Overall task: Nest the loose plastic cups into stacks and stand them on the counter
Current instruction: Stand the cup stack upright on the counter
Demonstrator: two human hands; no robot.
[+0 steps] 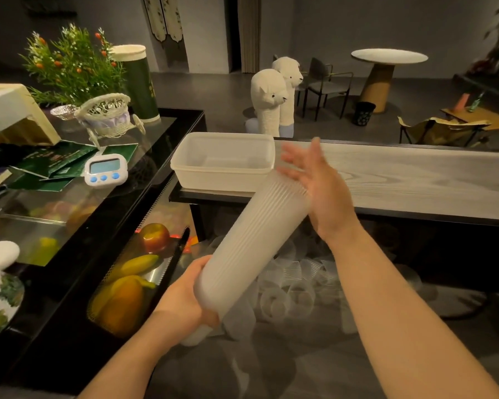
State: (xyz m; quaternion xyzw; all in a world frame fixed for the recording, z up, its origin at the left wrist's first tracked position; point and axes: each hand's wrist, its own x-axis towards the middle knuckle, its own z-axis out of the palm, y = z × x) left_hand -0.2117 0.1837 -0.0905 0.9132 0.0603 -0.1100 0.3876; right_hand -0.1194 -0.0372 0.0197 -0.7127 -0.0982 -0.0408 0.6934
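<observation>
A long stack of nested translucent plastic cups [251,243] tilts from lower left up to the right. My left hand [185,298] grips its lower end. My right hand [317,185] has straight fingers and lies flat against the rim end at the top of the stack. Several loose cups [294,286] lie in a heap below, under the counter. The grey wood-grain counter [409,180] runs to the right behind my hands.
A white plastic tub [224,159] stands on the counter's left end. At left a black glass display case [78,226] holds fruit, with a timer [105,169], a wicker basket [107,113] and a plant on top. Two alpaca figures [274,99] stand beyond.
</observation>
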